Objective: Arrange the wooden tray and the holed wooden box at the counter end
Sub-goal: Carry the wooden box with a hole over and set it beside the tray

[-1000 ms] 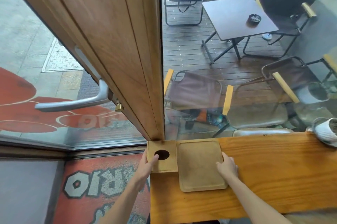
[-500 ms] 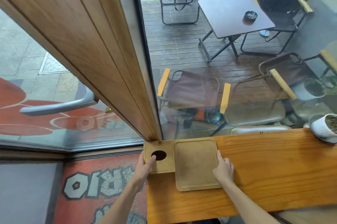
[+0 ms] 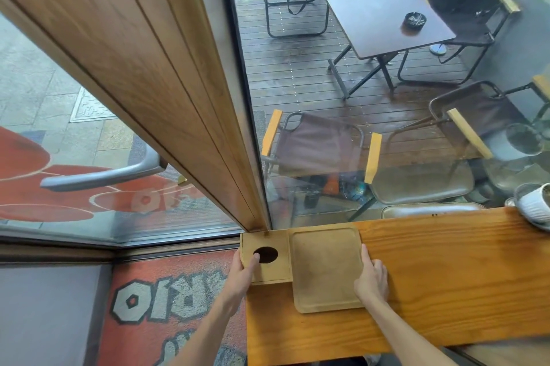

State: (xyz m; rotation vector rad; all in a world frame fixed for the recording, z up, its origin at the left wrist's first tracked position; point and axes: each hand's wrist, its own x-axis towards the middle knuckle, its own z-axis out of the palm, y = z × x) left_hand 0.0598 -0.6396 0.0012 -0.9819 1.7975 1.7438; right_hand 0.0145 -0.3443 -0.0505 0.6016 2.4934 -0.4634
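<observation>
The holed wooden box (image 3: 276,272) sits at the far left end of the wooden counter (image 3: 446,282), against the window frame. Its round hole faces up. The flat wooden tray (image 3: 326,267) lies right beside it, side against side, and reaches nearer to me than the box. My left hand (image 3: 241,273) holds the box's left side with the thumb on top beside the hole. My right hand (image 3: 372,278) presses on the tray's right rim, fingers lying along the edge.
A glass pane and a slanted wooden door frame (image 3: 178,97) rise just behind the box. A white plant pot (image 3: 535,205) stands at the counter's far right. Left of the counter end is a drop to a red floor mat (image 3: 166,300).
The view has shifted slightly. Box and tray stay side by side at the counter's left end, and both hands stay on them.
</observation>
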